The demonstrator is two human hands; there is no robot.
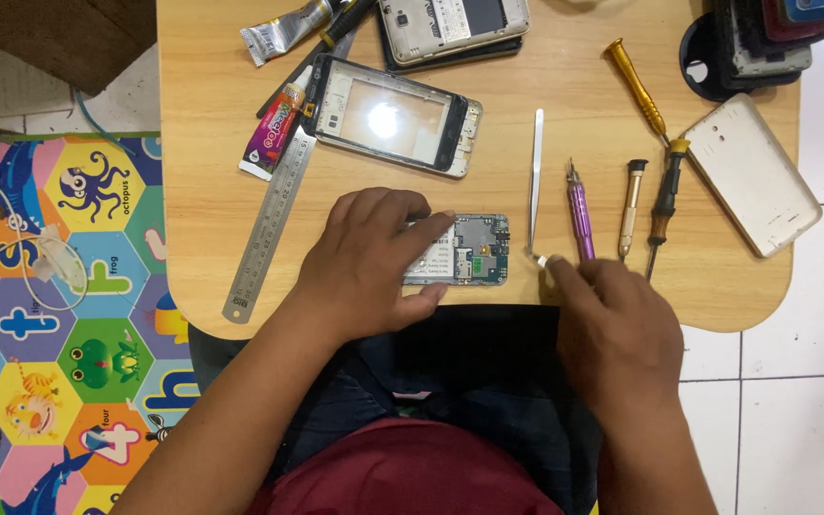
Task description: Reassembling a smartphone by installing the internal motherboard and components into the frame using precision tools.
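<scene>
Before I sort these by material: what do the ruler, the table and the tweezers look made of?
The ruler looks like brushed steel: grey, dull sheen, engraved marks. The table looks like pale wood or laminate, with visible grain. The tweezers, near the right hand, look like bright polished metal.
</scene>
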